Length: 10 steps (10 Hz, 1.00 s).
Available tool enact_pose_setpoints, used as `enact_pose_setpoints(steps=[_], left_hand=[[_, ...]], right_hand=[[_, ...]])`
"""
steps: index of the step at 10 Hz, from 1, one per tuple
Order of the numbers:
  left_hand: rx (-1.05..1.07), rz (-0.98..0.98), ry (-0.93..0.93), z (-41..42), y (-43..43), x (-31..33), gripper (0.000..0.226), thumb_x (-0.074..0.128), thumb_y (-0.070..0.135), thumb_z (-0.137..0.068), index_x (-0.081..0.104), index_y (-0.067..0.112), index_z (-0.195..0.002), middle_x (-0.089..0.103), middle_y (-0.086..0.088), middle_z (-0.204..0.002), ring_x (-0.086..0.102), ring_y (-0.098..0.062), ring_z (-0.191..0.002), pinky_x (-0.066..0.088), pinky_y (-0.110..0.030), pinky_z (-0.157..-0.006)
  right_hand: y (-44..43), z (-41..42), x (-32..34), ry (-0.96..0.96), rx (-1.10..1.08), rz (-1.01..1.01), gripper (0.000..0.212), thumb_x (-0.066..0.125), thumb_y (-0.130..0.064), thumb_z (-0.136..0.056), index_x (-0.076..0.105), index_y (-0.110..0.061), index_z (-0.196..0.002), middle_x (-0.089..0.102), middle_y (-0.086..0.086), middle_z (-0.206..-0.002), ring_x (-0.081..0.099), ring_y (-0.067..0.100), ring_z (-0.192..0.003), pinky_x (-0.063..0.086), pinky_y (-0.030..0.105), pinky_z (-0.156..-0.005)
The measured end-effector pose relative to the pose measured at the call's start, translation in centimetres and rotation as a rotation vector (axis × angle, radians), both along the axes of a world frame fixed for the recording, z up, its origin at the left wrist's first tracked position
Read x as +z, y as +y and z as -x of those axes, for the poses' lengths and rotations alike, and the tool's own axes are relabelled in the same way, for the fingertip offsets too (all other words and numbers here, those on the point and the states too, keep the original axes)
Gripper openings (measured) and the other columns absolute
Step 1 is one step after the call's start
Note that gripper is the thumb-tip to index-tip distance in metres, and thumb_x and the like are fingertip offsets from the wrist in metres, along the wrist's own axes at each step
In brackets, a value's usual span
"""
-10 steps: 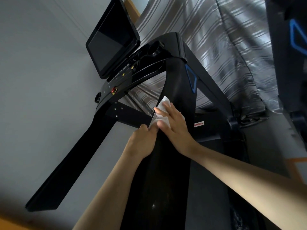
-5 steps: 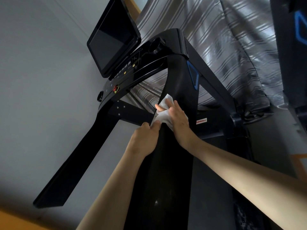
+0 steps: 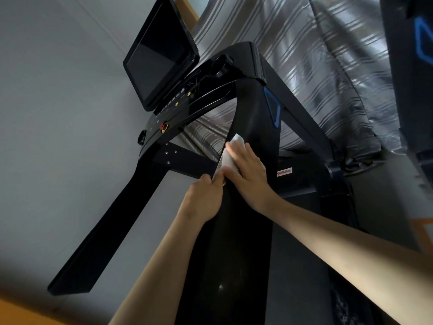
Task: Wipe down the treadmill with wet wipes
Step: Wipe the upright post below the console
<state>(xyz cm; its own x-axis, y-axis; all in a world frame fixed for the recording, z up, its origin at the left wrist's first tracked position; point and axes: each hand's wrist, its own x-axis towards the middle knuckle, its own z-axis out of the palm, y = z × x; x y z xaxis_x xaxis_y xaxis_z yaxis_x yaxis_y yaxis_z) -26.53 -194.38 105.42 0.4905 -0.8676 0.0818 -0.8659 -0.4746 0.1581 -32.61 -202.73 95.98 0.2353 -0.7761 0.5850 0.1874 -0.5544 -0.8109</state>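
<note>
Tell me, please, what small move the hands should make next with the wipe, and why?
Probably slide the right hand, flat on the wipe, a little up the handrail toward the blue trim. The left hand pinches the wipe's lower corner at the rail's edge, and that upper stretch lies just ahead of the wipe.

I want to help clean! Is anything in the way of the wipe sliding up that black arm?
Nothing visible is. The right hand presses the wet wipe flat on the treadmill arm, and the arm above is bare up to the console.
</note>
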Motion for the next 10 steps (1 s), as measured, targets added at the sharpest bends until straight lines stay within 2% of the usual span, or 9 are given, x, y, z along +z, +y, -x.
enact_pose_setpoints(steps=[1,2,3,5,6,7,8,9,10], left_hand=[[0.025,0.015,0.018,0.3,0.2,0.1,0.050,0.024,0.039,-0.105,0.047,0.003,-0.132,0.056,-0.020,-0.127,0.052,-0.036,-0.117,0.040,-0.041,-0.097],[-0.025,0.003,-0.020,0.6,0.2,0.2,0.041,0.023,0.029,-0.106,0.035,0.015,-0.143,0.050,-0.019,-0.131,0.051,-0.034,-0.118,0.043,-0.041,-0.100],[0.054,0.051,0.089,0.4,-0.1,0.0,0.047,0.025,0.036,-0.106,0.043,0.005,-0.136,0.053,-0.022,-0.129,0.051,-0.038,-0.119,0.041,-0.043,-0.099],[0.042,0.037,0.085,0.4,0.0,0.0,0.055,0.030,0.050,-0.102,0.050,0.009,-0.132,0.057,-0.014,-0.126,0.054,-0.026,-0.110,0.038,-0.035,-0.086],[0.043,0.030,0.097,0.4,-0.1,0.1,0.055,0.029,0.051,-0.102,0.052,0.009,-0.130,0.058,-0.014,-0.123,0.054,-0.025,-0.105,0.039,-0.036,-0.085],[0.071,0.027,0.083,0.8,0.0,0.1,0.055,0.029,0.050,-0.102,0.053,0.008,-0.128,0.058,-0.015,-0.121,0.054,-0.028,-0.106,0.039,-0.036,-0.085],[0.063,0.029,0.062,1.1,0.1,0.1,0.052,0.028,0.046,-0.104,0.051,0.007,-0.129,0.057,-0.017,-0.123,0.055,-0.032,-0.110,0.043,-0.040,-0.090],[0.043,0.018,0.047,1.2,0.2,0.2,0.050,0.027,0.044,-0.104,0.050,0.010,-0.132,0.057,-0.016,-0.123,0.055,-0.031,-0.112,0.044,-0.045,-0.098],[0.071,0.043,0.086,1.0,0.2,0.2,0.055,0.030,0.052,-0.101,0.053,0.010,-0.129,0.060,-0.013,-0.117,0.056,-0.028,-0.106,0.045,-0.042,-0.093]], right_hand=[[-0.2,0.2,-0.3,-0.005,-0.030,0.025,0.085,0.040,-0.063,-0.085,0.022,-0.017,-0.153,0.035,0.002,-0.150,0.025,0.005,-0.137,0.014,0.018,-0.113],[-0.9,0.4,-0.2,0.020,0.000,0.011,0.091,0.038,-0.062,-0.083,0.013,-0.014,-0.156,0.017,0.003,-0.163,0.009,0.008,-0.148,-0.001,0.016,-0.112],[-0.7,0.1,-0.2,0.049,-0.001,-0.074,0.088,0.036,-0.060,-0.084,0.007,-0.019,-0.156,0.002,-0.003,-0.165,-0.005,0.010,-0.150,-0.008,0.022,-0.111],[2.3,-0.2,-2.0,-0.016,0.010,-0.106,0.070,0.026,-0.052,-0.093,0.001,-0.028,-0.154,-0.002,-0.011,-0.163,-0.012,-0.006,-0.143,-0.013,0.008,-0.107],[-0.3,0.0,-1.7,0.043,0.017,-0.191,0.078,0.027,-0.056,-0.087,0.005,-0.025,-0.156,-0.002,-0.008,-0.164,-0.009,0.006,-0.148,-0.009,0.019,-0.113],[-1.8,0.1,-1.6,0.079,0.019,-0.309,0.087,0.026,-0.060,-0.083,0.000,-0.021,-0.157,-0.007,-0.001,-0.165,-0.010,0.015,-0.150,-0.004,0.032,-0.118],[0.5,-0.3,-3.3,0.047,0.044,-0.249,0.093,0.023,-0.072,-0.081,-0.005,-0.025,-0.156,-0.012,-0.006,-0.164,-0.013,0.008,-0.149,-0.010,0.023,-0.112],[1.6,-0.3,-4.3,0.000,0.037,-0.214,0.091,0.019,-0.074,-0.080,-0.003,-0.030,-0.155,-0.010,-0.010,-0.163,-0.013,0.003,-0.147,-0.011,0.018,-0.109],[0.0,0.0,-4.0,0.021,0.035,-0.248,0.087,0.025,-0.072,-0.083,0.000,-0.030,-0.155,-0.007,-0.008,-0.164,-0.011,0.008,-0.149,-0.006,0.028,-0.118]])
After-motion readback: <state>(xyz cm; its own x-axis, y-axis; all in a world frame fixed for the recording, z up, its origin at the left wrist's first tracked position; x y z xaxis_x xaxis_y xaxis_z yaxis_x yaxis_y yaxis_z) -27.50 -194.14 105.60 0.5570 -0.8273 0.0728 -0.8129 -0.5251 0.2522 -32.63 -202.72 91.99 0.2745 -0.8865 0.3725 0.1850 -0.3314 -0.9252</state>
